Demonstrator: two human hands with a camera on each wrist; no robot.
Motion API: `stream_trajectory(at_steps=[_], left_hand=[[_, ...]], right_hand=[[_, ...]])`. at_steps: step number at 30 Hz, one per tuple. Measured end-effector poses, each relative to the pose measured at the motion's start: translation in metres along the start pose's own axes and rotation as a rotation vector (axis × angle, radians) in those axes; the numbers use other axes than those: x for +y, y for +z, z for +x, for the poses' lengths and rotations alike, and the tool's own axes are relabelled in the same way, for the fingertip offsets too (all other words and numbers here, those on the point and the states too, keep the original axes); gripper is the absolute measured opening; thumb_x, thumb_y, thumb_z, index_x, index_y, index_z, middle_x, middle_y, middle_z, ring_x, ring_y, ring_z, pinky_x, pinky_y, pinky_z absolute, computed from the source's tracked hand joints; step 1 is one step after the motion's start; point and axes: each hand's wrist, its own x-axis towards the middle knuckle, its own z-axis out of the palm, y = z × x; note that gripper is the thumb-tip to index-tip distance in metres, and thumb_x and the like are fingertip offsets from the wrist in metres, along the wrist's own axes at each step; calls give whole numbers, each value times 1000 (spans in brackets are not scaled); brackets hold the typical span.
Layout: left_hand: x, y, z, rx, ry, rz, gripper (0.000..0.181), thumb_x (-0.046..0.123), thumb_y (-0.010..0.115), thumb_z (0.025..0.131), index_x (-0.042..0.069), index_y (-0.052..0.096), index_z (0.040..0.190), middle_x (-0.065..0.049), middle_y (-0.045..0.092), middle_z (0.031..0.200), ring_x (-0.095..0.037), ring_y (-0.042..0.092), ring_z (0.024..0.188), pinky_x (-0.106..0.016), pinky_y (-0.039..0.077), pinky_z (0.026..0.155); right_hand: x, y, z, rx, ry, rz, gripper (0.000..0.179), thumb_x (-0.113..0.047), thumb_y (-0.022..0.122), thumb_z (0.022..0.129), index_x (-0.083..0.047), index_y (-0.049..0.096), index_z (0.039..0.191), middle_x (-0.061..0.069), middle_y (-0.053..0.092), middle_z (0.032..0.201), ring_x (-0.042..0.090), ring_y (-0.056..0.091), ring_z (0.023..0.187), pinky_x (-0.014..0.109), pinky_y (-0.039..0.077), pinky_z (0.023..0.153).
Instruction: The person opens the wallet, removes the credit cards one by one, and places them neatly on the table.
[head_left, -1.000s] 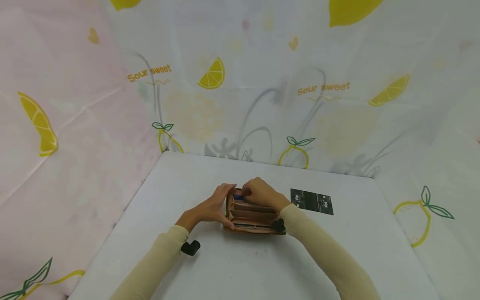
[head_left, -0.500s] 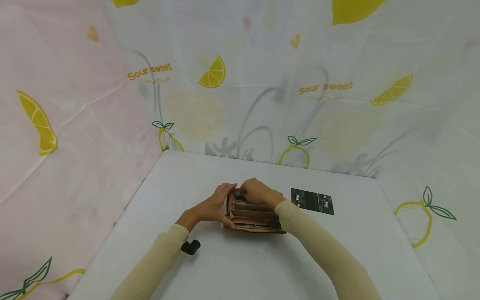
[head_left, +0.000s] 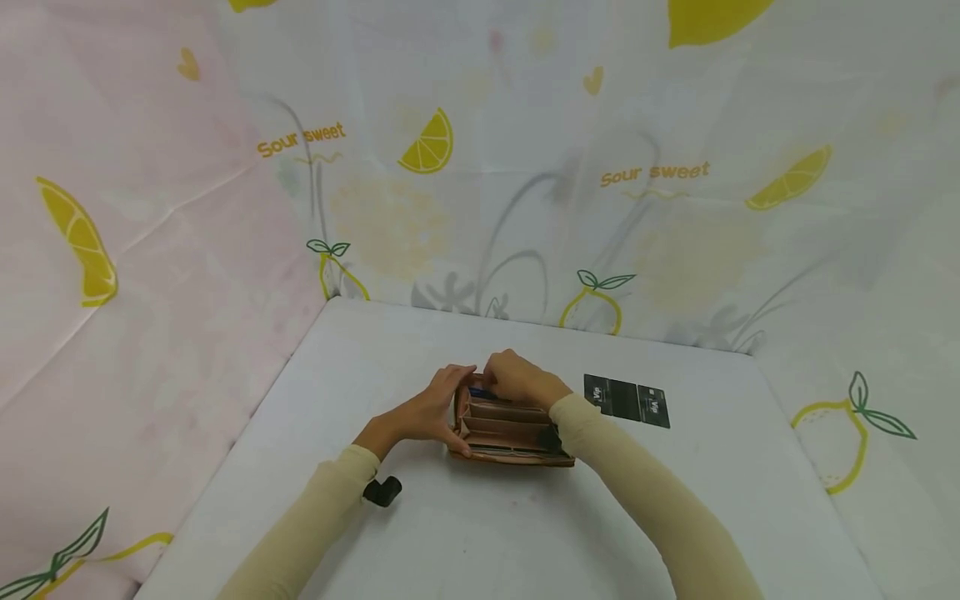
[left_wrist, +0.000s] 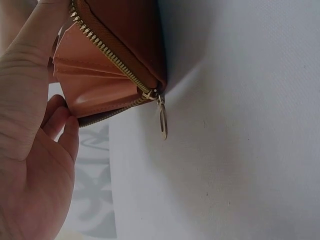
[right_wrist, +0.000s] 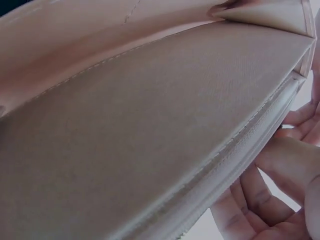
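Observation:
A brown zip-around wallet lies unzipped on the table, its folded compartments facing up. My left hand grips its left end, thumb on the near edge and fingers at the far edge. In the left wrist view, a metal zipper pull dangles from the wallet's corner. At the far side, my right hand has curled fingers pinching by a blue card that shows a sliver; its fingertips are partly hidden. The right wrist view is mostly filled by a wallet divider, with fingers beyond its edge.
Black cards with "Vip" print lie side by side in a row right of the wallet. A white table meets a lemon-printed cloth backdrop behind and on both sides. A black wrist camera sticks out below the left sleeve.
The right wrist and forearm have shifted slightly left, uncovering a bit more of the wallet's right end. The left hand keeps its hold, and the black cards stay in place.

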Motion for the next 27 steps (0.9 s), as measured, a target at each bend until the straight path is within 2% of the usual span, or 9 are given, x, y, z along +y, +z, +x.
stream_trajectory(at_steps=[4, 8, 13, 22, 27], left_hand=[[2, 0, 1, -8, -15, -8, 134, 62, 86, 57, 5, 14, 154, -9, 32, 139, -23, 30, 126, -45, 33, 107], [3, 1, 0, -11, -45, -5, 134, 64, 86, 56, 7, 15, 155, -9, 28, 145, -23, 27, 130, -44, 34, 107], [4, 0, -1, 1, -45, 1, 134, 62, 87, 55, 8, 15, 155, -9, 28, 145, -24, 27, 130, -45, 35, 106], [4, 1, -2, 0, -38, 14, 137, 64, 86, 55, 7, 13, 155, -16, 26, 148, -24, 25, 131, -45, 36, 105], [4, -2, -2, 9, -32, 19, 136, 64, 86, 56, 7, 12, 155, -11, 26, 147, -25, 26, 128, -45, 37, 104]], right_hand=[[2, 2, -1, -6, -4, 14, 16, -1, 63, 92, -6, 76, 84, -1, 68, 74, 8, 56, 60, 26, 49, 59], [2, 5, -2, 5, -42, 13, 20, 1, 58, 93, -5, 73, 80, -2, 63, 69, 8, 50, 57, 25, 45, 58], [2, 5, -2, 25, -65, -5, 25, 1, 57, 93, -8, 70, 73, -4, 57, 62, 8, 45, 53, 24, 40, 53], [-1, 5, -1, 43, -19, -10, 26, 3, 56, 90, -8, 72, 74, -6, 56, 59, 8, 42, 50, 23, 38, 51], [-1, 7, 0, 67, -4, -24, 25, 4, 56, 90, -6, 73, 75, -7, 51, 56, 7, 39, 48, 22, 35, 49]])
